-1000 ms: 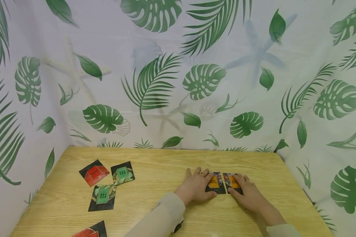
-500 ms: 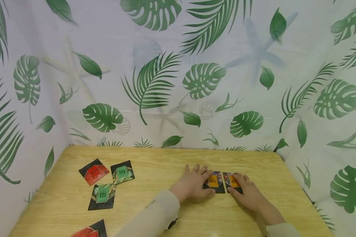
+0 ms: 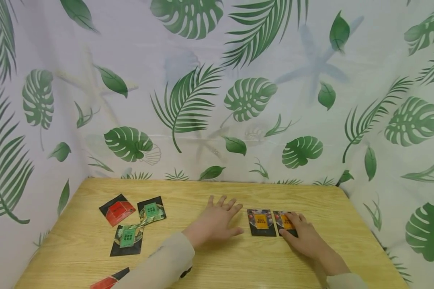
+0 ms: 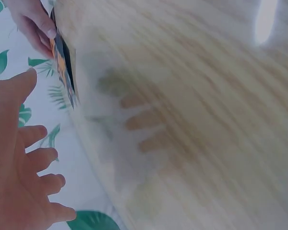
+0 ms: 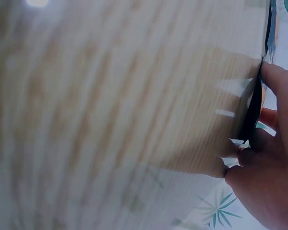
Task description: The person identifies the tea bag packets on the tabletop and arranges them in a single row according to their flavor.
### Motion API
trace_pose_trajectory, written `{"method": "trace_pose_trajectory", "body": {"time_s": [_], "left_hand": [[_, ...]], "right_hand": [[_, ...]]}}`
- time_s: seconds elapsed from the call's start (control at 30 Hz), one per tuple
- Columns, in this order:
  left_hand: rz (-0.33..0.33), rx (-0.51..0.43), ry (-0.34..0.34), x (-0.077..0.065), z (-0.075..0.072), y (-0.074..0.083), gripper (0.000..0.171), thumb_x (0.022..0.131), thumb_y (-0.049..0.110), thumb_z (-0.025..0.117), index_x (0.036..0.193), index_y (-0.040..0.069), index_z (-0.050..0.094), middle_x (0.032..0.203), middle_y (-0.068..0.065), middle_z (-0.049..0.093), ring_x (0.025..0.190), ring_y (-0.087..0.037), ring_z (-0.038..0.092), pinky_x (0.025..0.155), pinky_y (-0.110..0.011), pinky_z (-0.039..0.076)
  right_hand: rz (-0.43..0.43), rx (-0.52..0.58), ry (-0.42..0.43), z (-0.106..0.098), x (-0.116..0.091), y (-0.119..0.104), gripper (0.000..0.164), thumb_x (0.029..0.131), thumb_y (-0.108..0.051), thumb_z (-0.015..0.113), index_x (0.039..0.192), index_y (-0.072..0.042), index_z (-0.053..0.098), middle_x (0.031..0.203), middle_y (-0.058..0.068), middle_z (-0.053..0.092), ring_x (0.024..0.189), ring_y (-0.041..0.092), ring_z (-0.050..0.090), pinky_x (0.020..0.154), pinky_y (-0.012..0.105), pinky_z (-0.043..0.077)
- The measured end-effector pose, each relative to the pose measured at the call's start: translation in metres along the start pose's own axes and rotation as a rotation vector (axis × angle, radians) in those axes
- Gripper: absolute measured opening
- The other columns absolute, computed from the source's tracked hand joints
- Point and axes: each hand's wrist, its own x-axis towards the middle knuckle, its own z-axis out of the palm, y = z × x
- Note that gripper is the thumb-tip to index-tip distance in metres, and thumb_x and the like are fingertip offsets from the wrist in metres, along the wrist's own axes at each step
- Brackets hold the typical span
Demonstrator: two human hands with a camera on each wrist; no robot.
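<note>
Two flat black packets with orange labels lie side by side on the right half of the table, a narrow gap between them. The left packet (image 3: 262, 232) is uncovered. On the right packet (image 3: 280, 230) rests my right hand (image 3: 306, 237), its thumb over the near left corner and its fingers over the far right part. The right wrist view shows that packet edge-on, under the thumb and fingers. My left hand (image 3: 214, 221) hovers left of the pair with fingers spread, holding nothing. In the left wrist view its fingers (image 4: 41, 160) are apart and free of any packet.
At the table's left lie a red-labelled packet (image 3: 116, 209) and two green-labelled packets, one far (image 3: 151, 210) and one nearer (image 3: 127, 240). Another red packet (image 3: 106, 282) shows partly at the bottom edge, beside the left sleeve (image 3: 162, 261). A leaf-patterned cloth (image 3: 209, 156) closes the back and sides.
My left hand has come off the left orange-labelled packet and moved left, uncovering it. The right hand has stayed on the right one. The left sleeve now covers more of the nearest red packet.
</note>
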Motion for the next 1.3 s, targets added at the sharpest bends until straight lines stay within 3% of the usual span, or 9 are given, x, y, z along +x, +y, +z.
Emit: {"method": "trace_pose_trajectory", "body": {"time_s": [0.57, 1.3], "left_hand": [[-0.078, -0.050, 0.064, -0.045, -0.003, -0.056, 0.079, 0.104, 0.064, 0.052, 0.168, 0.021, 0.032, 0.175, -0.010, 0.028, 0.161, -0.043, 0.024, 0.126, -0.073, 0.016], [-0.190, -0.115, 0.113, -0.082, -0.007, -0.100, 0.077, 0.104, 0.059, 0.057, 0.166, 0.017, 0.038, 0.172, -0.016, 0.031, 0.159, -0.049, 0.026, 0.124, -0.077, 0.017]], "right_hand": [[0.006, -0.007, 0.003, 0.004, 0.002, 0.008, 0.076, 0.108, -0.049, 0.056, 0.160, 0.003, 0.036, 0.163, 0.043, 0.025, 0.151, 0.067, 0.017, 0.115, 0.084, 0.020], [0.010, -0.025, -0.008, 0.006, 0.005, 0.010, 0.078, 0.108, -0.052, 0.054, 0.161, 0.002, 0.034, 0.164, 0.042, 0.024, 0.151, 0.066, 0.016, 0.114, 0.085, 0.019]]}}
